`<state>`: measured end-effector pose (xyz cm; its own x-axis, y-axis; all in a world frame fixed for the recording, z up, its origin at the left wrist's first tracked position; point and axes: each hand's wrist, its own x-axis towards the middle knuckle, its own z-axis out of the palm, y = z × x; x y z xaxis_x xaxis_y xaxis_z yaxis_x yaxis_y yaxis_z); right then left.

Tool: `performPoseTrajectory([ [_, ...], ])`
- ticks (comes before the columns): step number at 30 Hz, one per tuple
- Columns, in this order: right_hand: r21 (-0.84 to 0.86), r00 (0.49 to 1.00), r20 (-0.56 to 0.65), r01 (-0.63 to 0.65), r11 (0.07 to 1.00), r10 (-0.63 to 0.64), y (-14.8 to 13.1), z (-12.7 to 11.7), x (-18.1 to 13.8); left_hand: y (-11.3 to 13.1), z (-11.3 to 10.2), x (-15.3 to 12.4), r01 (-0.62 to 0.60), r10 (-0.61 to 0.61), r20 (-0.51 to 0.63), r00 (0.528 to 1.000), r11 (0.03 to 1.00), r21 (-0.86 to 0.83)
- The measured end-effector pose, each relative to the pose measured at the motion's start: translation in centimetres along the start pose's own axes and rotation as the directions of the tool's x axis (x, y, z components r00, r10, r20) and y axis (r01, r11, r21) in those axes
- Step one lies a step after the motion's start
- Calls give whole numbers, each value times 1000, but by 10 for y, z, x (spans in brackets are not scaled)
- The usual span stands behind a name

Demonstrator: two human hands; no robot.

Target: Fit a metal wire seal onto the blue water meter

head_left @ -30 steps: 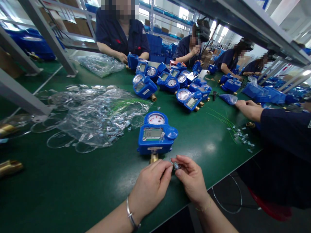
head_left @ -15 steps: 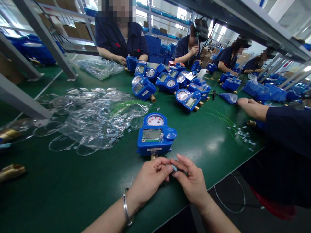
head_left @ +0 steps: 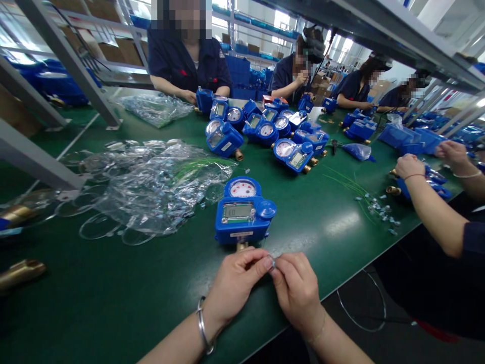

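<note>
My left hand (head_left: 242, 275) pinches a small pale-blue seal (head_left: 272, 263) between thumb and forefinger. From the other side my right hand (head_left: 297, 285) meets it, fingers curled and the tips closed at the same piece. Most of the seal is hidden by the fingertips. Just beyond both hands, a blue water meter (head_left: 242, 230) stands upright on the green table (head_left: 170, 298), its round dial at the back and a grey display in front. Its brass pipe end (head_left: 241, 246) points toward me, close to my left fingers.
On the left lies a clear plastic bag (head_left: 151, 189) of pale-blue bits and green wires. Several blue water meters (head_left: 267, 126) are grouped at the back. Loose seals (head_left: 379, 208) and green wires (head_left: 350, 184) lie right, near a co-worker's hands (head_left: 411, 167). Brass fittings (head_left: 22, 273) sit far left.
My right fingers have curled in and closed at the seal. At right, the co-worker's arm has drawn back and both their hands now show over a blue meter.
</note>
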<state>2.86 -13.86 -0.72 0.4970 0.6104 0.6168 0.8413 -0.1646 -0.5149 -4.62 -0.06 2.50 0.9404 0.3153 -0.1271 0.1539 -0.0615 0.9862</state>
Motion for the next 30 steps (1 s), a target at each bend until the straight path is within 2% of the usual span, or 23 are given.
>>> performPoseTrajectory([
  [2, -49, 999, -1, 35, 998, -35, -3, 1, -1, 0, 1, 0, -76, 78, -27, 997, 994, 76],
  [4, -31, 1000, 11, 14, 999, -13, -6, 2, 0, 1, 1, -1, -118, 123, -41, 992, 986, 116],
  [6, 99, 994, 62, -96, 991, 90, -8, 3, 2, 2, 2, -1, -129, 135, -36, 990, 982, 136],
  [7, 216, 978, 103, -198, 956, 179, -9, 4, 3, 2, 3, -2, -131, 137, -30, 990, 980, 150],
  [8, 358, 945, 162, -324, 876, 284, -10, 5, 4, 3, 3, -2, -135, 141, -22, 990, 977, 166],
  [10, 609, 828, 339, -555, 567, 446, -12, 7, 4, 4, 4, -3, -158, 161, -2, 987, 969, 191],
  [11, 669, 770, 420, -620, 409, 481, -13, 8, 4, 5, 5, -4, -167, 170, 1, 985, 966, 199],
  [12, 687, 736, 464, -650, 323, 493, -14, 9, 3, 5, 5, -4, -172, 176, -1, 984, 964, 203],
  [13, 675, 734, 460, -654, 341, 499, -15, 8, 2, 5, 6, -5, -170, 176, -11, 984, 964, 204],
  [14, 635, 770, 406, -625, 454, 492, -15, 7, 0, 5, 7, -5, -163, 172, -25, 985, 965, 203],
  [16, 430, 894, 224, -449, 783, 389, -14, 2, -2, 4, 9, -6, -144, 160, -66, 985, 969, 203],
  [17, 289, 944, 159, -325, 900, 290, -13, 0, -2, 3, 10, -6, -140, 159, -86, 983, 969, 202],
  [18, 160, 973, 131, -211, 964, 191, -12, -2, -3, 2, 10, -6, -139, 161, -100, 982, 970, 199],
  [19, 62, 986, 122, -123, 990, 115, -11, -4, -3, 1, 11, -6, -140, 164, -115, 980, 971, 195],
  [21, -23, 990, 133, -45, 999, 47, -8, -4, -4, 0, 12, -6, -142, 167, -131, 977, 973, 185],
  [22, 0, 989, 139, -54, 999, 54, -7, -3, -4, 0, 12, -6, -143, 168, -131, 977, 973, 181],
  [24, 192, 970, 171, -205, 960, 173, -7, 1, -4, 1, 12, -7, -150, 171, -107, 979, 972, 183],
  [25, 337, 938, 233, -326, 884, 257, -8, 3, -4, 2, 12, -7, -156, 176, -96, 980, 970, 186],
  [26, 469, 887, 329, -451, 760, 323, -9, 5, -3, 3, 12, -8, -164, 183, -92, 979, 968, 189],
  [27, 557, 831, 420, -553, 620, 364, -10, 6, -3, 4, 12, -8, -171, 191, -90, 977, 967, 191],
  [28, 596, 789, 478, -614, 517, 385, -11, 6, -2, 4, 12, -8, -176, 196, -88, 977, 966, 189],
  [29, 598, 776, 487, -631, 494, 402, -13, 5, -2, 4, 11, -8, -175, 194, -93, 977, 967, 184],
  [30, 570, 796, 439, -606, 556, 417, -14, 4, -1, 4, 11, -7, -171, 191, -102, 976, 969, 177],
])
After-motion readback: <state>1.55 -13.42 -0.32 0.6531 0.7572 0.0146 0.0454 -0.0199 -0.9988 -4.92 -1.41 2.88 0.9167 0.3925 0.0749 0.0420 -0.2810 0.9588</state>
